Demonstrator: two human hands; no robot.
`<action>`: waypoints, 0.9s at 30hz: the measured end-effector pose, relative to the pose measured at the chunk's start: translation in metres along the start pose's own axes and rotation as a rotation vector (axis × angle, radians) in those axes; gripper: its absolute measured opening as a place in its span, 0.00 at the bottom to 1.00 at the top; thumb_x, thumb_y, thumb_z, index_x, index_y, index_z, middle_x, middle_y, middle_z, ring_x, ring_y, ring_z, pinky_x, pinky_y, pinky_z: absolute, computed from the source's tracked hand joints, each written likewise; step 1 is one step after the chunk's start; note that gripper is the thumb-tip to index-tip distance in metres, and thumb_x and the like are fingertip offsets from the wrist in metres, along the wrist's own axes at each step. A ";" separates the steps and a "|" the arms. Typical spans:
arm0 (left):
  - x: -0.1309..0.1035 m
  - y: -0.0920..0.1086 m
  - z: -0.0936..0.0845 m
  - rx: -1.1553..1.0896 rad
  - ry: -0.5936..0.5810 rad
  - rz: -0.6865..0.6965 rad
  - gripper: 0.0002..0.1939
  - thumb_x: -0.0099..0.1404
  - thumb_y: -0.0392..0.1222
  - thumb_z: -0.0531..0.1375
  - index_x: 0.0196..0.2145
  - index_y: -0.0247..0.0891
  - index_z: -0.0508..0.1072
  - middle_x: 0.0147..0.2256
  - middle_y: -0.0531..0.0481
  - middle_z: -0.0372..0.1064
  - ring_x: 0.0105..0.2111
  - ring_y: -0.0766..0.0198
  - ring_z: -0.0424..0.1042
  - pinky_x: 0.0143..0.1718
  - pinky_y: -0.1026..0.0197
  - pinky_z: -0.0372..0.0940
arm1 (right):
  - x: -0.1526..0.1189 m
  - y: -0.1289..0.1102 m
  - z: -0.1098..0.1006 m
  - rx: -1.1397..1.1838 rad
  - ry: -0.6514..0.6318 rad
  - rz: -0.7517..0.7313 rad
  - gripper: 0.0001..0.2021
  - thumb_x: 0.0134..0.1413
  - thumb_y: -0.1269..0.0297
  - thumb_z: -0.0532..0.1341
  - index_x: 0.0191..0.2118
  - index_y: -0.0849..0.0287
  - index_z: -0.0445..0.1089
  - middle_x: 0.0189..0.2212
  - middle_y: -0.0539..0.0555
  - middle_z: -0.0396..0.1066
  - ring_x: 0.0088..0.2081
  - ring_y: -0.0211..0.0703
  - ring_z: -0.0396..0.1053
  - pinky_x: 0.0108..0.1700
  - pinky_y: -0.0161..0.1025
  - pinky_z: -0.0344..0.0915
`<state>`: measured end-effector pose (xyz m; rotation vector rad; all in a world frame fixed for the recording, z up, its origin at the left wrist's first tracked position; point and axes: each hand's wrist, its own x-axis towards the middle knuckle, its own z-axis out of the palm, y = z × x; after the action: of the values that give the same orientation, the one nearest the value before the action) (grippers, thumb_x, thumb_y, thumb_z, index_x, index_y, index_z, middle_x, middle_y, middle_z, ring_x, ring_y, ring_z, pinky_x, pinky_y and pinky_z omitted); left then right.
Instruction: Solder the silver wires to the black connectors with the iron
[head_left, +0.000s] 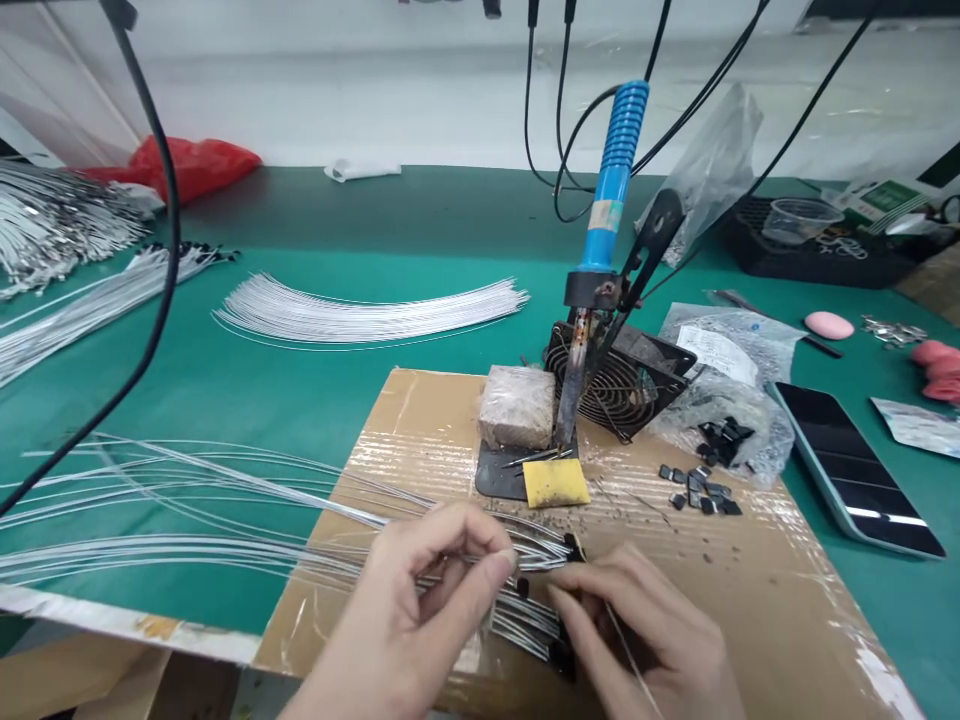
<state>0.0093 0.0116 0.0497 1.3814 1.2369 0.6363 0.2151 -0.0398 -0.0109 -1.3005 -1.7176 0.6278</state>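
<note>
From my hands, the white wires (300, 560) stretch toward nine o'clock, black ends (561, 658) nearer my right hand (645, 630), which pinches a thin wire (631, 662); my left hand's (427, 610) fingertips meet, contents unclear.

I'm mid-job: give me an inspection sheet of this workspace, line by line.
Surface: green tabletop, with a brown cardboard sheet on it.
Job's things: thin white strands run from the left onto the cardboard sheet; black tips show at their right ends.
Clutter: blue-handled soldering iron, tip down; yellow sponge, loose black pieces and phone nearby.
Hands: left hand pinched above the strands, contents unclear; right hand pinched, a single strand running from its fingers.
Cables: one black cable crosses the view's left; other cables hang behind the soldering iron.
Surroundings: pale wall; red bag at far left.
Other people: nothing seen.
</note>
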 end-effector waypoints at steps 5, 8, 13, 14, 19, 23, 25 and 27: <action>0.004 0.001 -0.002 -0.057 -0.020 -0.023 0.14 0.72 0.52 0.60 0.32 0.41 0.73 0.27 0.54 0.63 0.28 0.63 0.59 0.29 0.62 0.54 | 0.003 0.002 0.031 -0.203 0.024 -0.136 0.05 0.67 0.72 0.62 0.42 0.56 0.75 0.33 0.53 0.75 0.36 0.48 0.71 0.39 0.41 0.69; 0.008 -0.006 0.006 -0.061 -0.011 -0.034 0.13 0.71 0.50 0.60 0.32 0.40 0.73 0.27 0.55 0.63 0.27 0.63 0.58 0.29 0.61 0.54 | 0.005 0.003 0.035 -0.302 0.059 -0.179 0.10 0.70 0.71 0.57 0.37 0.58 0.75 0.30 0.55 0.74 0.34 0.52 0.71 0.37 0.44 0.68; 0.011 -0.020 0.013 0.014 0.022 0.045 0.14 0.72 0.49 0.58 0.31 0.40 0.73 0.26 0.56 0.61 0.25 0.64 0.54 0.26 0.60 0.50 | 0.004 0.005 0.007 -0.297 -0.043 -0.233 0.06 0.66 0.76 0.63 0.43 0.58 0.74 0.32 0.52 0.74 0.35 0.43 0.72 0.41 0.38 0.70; 0.011 -0.022 0.013 0.019 0.025 0.054 0.14 0.73 0.49 0.58 0.31 0.40 0.73 0.26 0.56 0.61 0.24 0.64 0.54 0.25 0.60 0.50 | 0.002 0.006 0.000 -0.292 -0.037 -0.226 0.07 0.66 0.76 0.64 0.45 0.59 0.74 0.33 0.52 0.74 0.35 0.42 0.71 0.43 0.37 0.69; 0.010 -0.025 0.015 0.037 0.012 0.074 0.14 0.73 0.49 0.58 0.32 0.40 0.74 0.25 0.56 0.59 0.23 0.65 0.52 0.23 0.61 0.49 | -0.004 0.009 -0.017 -0.270 0.004 -0.180 0.06 0.68 0.73 0.65 0.48 0.59 0.75 0.32 0.49 0.72 0.33 0.36 0.69 0.46 0.33 0.66; 0.012 -0.026 0.019 0.117 -0.012 0.092 0.14 0.73 0.48 0.57 0.32 0.40 0.75 0.23 0.56 0.57 0.24 0.63 0.54 0.24 0.61 0.50 | -0.015 0.011 -0.013 -0.270 0.080 -0.043 0.11 0.72 0.69 0.62 0.56 0.59 0.73 0.37 0.52 0.72 0.38 0.39 0.70 0.47 0.36 0.66; 0.014 -0.027 0.022 0.151 -0.025 0.102 0.14 0.73 0.48 0.57 0.32 0.40 0.75 0.23 0.56 0.56 0.24 0.63 0.55 0.24 0.61 0.50 | -0.023 0.013 -0.011 -0.269 0.088 -0.028 0.14 0.72 0.69 0.61 0.59 0.56 0.72 0.40 0.52 0.74 0.40 0.40 0.72 0.54 0.38 0.64; 0.016 -0.027 0.024 0.181 -0.033 0.112 0.14 0.73 0.47 0.56 0.31 0.40 0.75 0.22 0.57 0.55 0.24 0.63 0.55 0.24 0.61 0.50 | -0.032 0.015 -0.012 -0.262 0.098 -0.026 0.14 0.73 0.69 0.60 0.59 0.51 0.73 0.42 0.51 0.75 0.42 0.41 0.73 0.59 0.40 0.61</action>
<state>0.0275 0.0125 0.0151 1.6142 1.2207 0.5866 0.2353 -0.0660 -0.0274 -1.4614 -1.7755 0.3252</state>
